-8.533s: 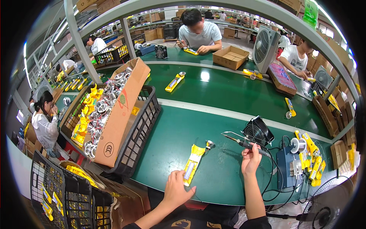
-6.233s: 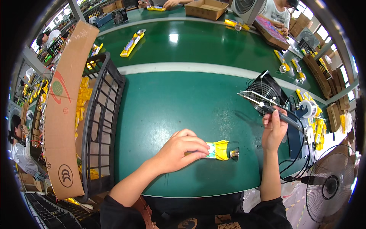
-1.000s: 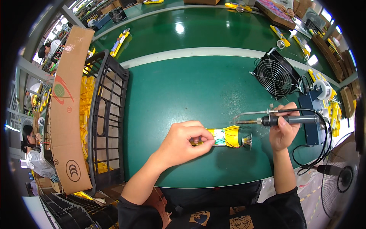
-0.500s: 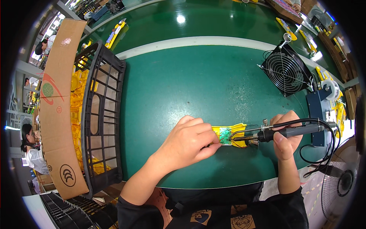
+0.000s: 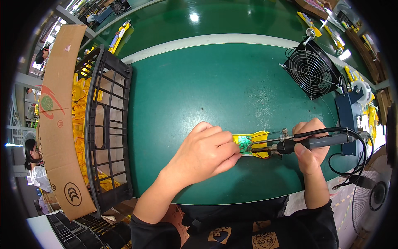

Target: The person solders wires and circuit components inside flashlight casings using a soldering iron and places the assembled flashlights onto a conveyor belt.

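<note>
table (image 5: pixel 186 91) green | housing (image 5: pixel 259 137) yellow | circuit board (image 5: pixel 244 144) green | crate (image 5: pixel 105 124) black

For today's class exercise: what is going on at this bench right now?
A person is soldering. The left hand pins a yellow part with a green circuit board to the green table. The right hand holds a soldering iron, its tip at the board. A small black fan stands behind, and a black crate of yellow parts sits left.

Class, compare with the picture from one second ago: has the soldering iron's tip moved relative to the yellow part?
Yes. The soldering iron in the right hand has dropped onto the green board in the yellow part; it hovered above before.
</note>
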A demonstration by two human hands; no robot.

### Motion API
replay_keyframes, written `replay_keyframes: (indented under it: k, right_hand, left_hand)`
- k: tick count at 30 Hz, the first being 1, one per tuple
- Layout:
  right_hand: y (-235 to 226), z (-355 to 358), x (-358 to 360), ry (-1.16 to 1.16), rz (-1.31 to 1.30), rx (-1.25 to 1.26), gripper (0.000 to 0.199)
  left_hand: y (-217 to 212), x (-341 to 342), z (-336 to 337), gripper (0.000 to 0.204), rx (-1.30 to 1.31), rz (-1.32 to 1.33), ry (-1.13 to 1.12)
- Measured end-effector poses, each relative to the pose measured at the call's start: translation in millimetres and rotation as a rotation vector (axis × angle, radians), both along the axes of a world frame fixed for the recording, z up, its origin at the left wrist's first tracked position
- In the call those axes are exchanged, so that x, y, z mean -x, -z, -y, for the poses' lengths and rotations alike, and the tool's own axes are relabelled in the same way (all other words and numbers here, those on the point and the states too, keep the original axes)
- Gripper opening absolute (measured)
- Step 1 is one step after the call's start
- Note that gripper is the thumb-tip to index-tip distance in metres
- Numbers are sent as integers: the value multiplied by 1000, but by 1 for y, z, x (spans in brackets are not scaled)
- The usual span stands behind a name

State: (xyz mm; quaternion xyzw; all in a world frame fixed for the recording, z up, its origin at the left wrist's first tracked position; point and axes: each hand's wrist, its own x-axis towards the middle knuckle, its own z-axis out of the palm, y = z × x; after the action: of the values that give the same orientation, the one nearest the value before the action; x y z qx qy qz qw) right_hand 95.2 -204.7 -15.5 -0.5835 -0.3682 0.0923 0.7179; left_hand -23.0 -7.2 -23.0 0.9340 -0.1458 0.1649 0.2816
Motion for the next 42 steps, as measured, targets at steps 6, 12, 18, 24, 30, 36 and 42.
replay_keyframes:
  k: [6, 12, 18, 24, 30, 36, 42]
  right_hand:
    - [1, 2, -1, -9, 41, 2, 12]
    - [5, 2, -3, -25, 100, -49, 16]
    - [5, 6, -5, -86, 136, -3, 21]
    - [8, 1, -2, -58, 148, -53, 24]
    - [4, 3, -3, -59, 150, -10, 20]
    - [2, 4, -1, -25, 113, 22, 18]
    - [2, 4, -1, -17, 81, 18, 18]
  left_hand:
    - [1, -3, 3, 14, -2, 10, 8]
    - [2, -3, 5, 13, 13, -3, 14]
    - [2, -4, 6, 14, 22, 8, 1]
    - [3, -4, 7, 14, 30, 15, -15]
    - [2, -4, 7, 14, 21, 16, -26]
    - [2, -4, 7, 15, 17, 21, -29]
    - [4, -5, 7, 15, 24, 31, -37]
